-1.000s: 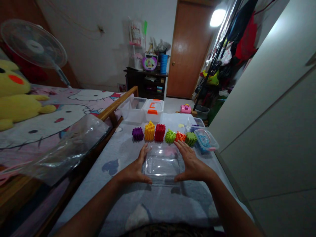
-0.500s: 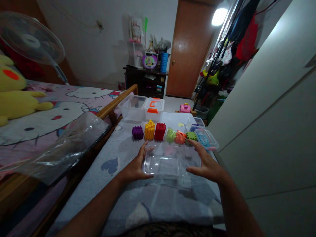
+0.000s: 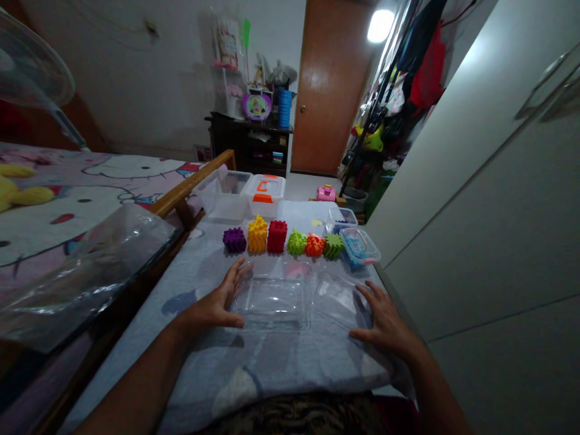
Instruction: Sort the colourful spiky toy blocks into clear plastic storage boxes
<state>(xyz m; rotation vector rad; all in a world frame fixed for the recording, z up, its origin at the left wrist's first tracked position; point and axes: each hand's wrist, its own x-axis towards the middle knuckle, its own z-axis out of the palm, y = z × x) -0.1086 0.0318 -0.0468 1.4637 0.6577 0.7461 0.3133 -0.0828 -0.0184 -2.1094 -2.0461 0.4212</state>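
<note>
A clear plastic container point(image 3: 274, 299) lies on the cloth-covered table, its clear lid point(image 3: 338, 296) spread out at its right. My left hand point(image 3: 215, 305) is at the container's left edge, thumb and fingers apart; whether it touches the plastic is hard to tell. Beside the lid's right edge, my right hand point(image 3: 383, 320) has its fingers spread. Behind them runs a row of toy block stacks: purple point(image 3: 234, 240), yellow point(image 3: 257, 234), red point(image 3: 277, 236), light green point(image 3: 296, 242), orange point(image 3: 315, 245) and dark green point(image 3: 333, 246).
Behind the blocks are an open clear bin point(image 3: 226, 196) and an orange-latched box point(image 3: 266, 196). Two small containers, one with blue contents point(image 3: 360, 246), stand at the right. A wooden rail point(image 3: 194, 184) and plastic bag point(image 3: 95, 272) border the left; a wardrobe point(image 3: 489, 241) the right.
The clear container now rests flat on the table with its lid opened out to the right. My hands have moved farther apart. The whole view has shifted.
</note>
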